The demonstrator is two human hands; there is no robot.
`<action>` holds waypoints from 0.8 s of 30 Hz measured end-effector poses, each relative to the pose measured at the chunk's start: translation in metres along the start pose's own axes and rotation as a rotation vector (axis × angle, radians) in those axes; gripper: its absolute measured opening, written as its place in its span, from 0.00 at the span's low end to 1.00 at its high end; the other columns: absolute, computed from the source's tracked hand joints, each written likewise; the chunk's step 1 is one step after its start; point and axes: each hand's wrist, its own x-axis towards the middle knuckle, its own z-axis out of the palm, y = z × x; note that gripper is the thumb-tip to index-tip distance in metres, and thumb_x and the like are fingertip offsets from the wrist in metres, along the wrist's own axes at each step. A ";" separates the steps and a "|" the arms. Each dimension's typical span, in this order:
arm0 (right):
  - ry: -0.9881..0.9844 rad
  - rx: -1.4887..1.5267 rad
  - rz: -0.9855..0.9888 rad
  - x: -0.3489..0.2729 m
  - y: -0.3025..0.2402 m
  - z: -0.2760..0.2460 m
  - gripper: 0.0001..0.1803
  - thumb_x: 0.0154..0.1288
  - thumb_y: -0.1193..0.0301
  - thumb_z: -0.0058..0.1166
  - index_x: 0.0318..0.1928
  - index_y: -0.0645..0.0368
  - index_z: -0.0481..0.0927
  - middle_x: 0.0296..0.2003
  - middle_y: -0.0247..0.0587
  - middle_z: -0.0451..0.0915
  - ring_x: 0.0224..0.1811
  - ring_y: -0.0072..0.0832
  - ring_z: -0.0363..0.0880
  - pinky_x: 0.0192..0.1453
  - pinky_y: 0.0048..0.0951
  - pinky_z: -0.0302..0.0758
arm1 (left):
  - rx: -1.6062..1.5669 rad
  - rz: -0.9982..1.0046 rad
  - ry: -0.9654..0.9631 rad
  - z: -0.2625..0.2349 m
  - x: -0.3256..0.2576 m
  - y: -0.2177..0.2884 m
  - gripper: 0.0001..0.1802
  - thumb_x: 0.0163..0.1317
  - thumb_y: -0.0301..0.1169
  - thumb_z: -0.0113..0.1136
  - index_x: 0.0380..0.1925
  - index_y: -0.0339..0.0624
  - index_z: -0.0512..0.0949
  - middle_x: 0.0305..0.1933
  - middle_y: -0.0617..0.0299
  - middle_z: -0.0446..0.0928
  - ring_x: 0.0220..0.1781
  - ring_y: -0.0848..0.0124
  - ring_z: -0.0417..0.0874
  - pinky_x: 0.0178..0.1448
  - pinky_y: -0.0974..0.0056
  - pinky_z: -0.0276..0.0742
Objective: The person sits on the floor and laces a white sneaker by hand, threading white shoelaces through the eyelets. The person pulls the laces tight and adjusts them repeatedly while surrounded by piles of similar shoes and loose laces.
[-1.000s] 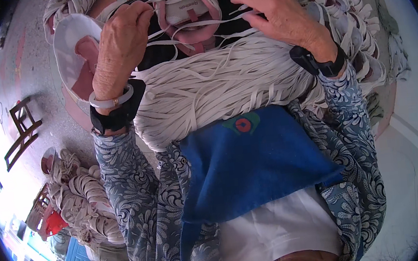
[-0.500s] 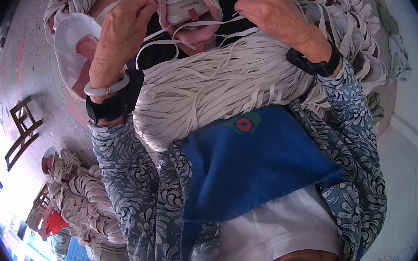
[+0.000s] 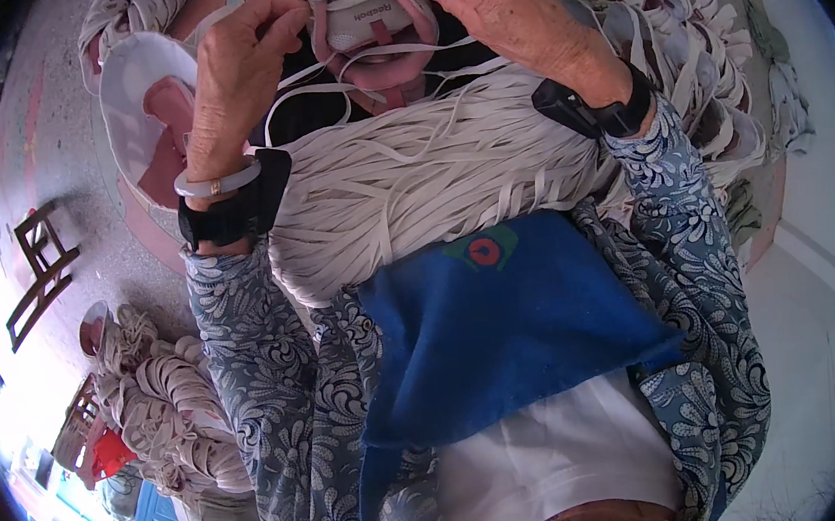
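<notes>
A pale grey-and-pink shoe [image 3: 358,35] lies at the top middle, its white lace running across the tongue. My left hand [image 3: 244,71] is at the shoe's left, thumb and fingers pinched on the lace. On the other side, my right hand [image 3: 504,9] is closed on the lace right beside the shoe's upper; its fingertips are partly hidden. Loose lace loops hang below the shoe's pink collar. Across my lap, just nearer than the shoe, rests a thick bundle of white shoelaces [image 3: 419,175].
A white basin [image 3: 126,103] with pink pieces stands at the left. Laced shoes are heaped at the right [image 3: 678,44] and in a stack [image 3: 174,394] at the lower left. A small wooden stool [image 3: 42,272] lies on the floor. My blue apron [image 3: 504,322] covers my front.
My right hand has moved left and up, from well out to the side to right against the shoe. The left hand has shifted only slightly and stays pinched.
</notes>
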 end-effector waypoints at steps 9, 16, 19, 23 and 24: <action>0.593 0.181 -0.169 -0.009 -0.001 0.012 0.05 0.71 0.75 0.44 0.38 0.63 0.71 0.32 0.39 0.70 0.38 0.35 0.70 0.65 0.35 0.65 | -0.135 -0.024 0.118 0.008 -0.009 0.000 0.10 0.61 0.32 0.63 0.36 0.36 0.82 0.29 0.58 0.82 0.30 0.77 0.80 0.36 0.70 0.75; 0.085 0.751 0.264 0.018 0.003 -0.017 0.05 0.66 0.74 0.52 0.36 0.64 0.74 0.32 0.46 0.69 0.34 0.38 0.68 0.41 0.36 0.71 | 0.174 0.305 0.288 0.018 -0.015 0.002 0.10 0.58 0.33 0.65 0.35 0.36 0.82 0.33 0.56 0.82 0.35 0.65 0.82 0.40 0.63 0.77; 0.401 0.632 0.286 0.000 -0.015 -0.012 0.07 0.64 0.73 0.55 0.35 0.66 0.74 0.33 0.48 0.68 0.34 0.38 0.67 0.37 0.37 0.71 | 0.367 0.469 0.331 0.013 -0.018 0.016 0.10 0.58 0.33 0.63 0.36 0.38 0.82 0.34 0.53 0.82 0.38 0.56 0.82 0.43 0.58 0.76; 0.337 0.356 0.270 -0.002 -0.040 0.003 0.11 0.63 0.72 0.57 0.38 0.70 0.75 0.36 0.50 0.69 0.38 0.39 0.68 0.41 0.34 0.71 | 0.413 0.463 0.327 0.022 -0.019 0.009 0.11 0.58 0.32 0.62 0.39 0.39 0.82 0.35 0.50 0.81 0.39 0.53 0.81 0.43 0.56 0.76; 0.278 0.205 0.251 0.003 -0.042 0.009 0.12 0.63 0.72 0.56 0.39 0.70 0.75 0.36 0.50 0.69 0.38 0.38 0.68 0.43 0.34 0.71 | 0.379 0.447 0.321 0.022 -0.016 0.004 0.10 0.59 0.31 0.62 0.39 0.39 0.81 0.35 0.50 0.81 0.39 0.52 0.81 0.42 0.56 0.76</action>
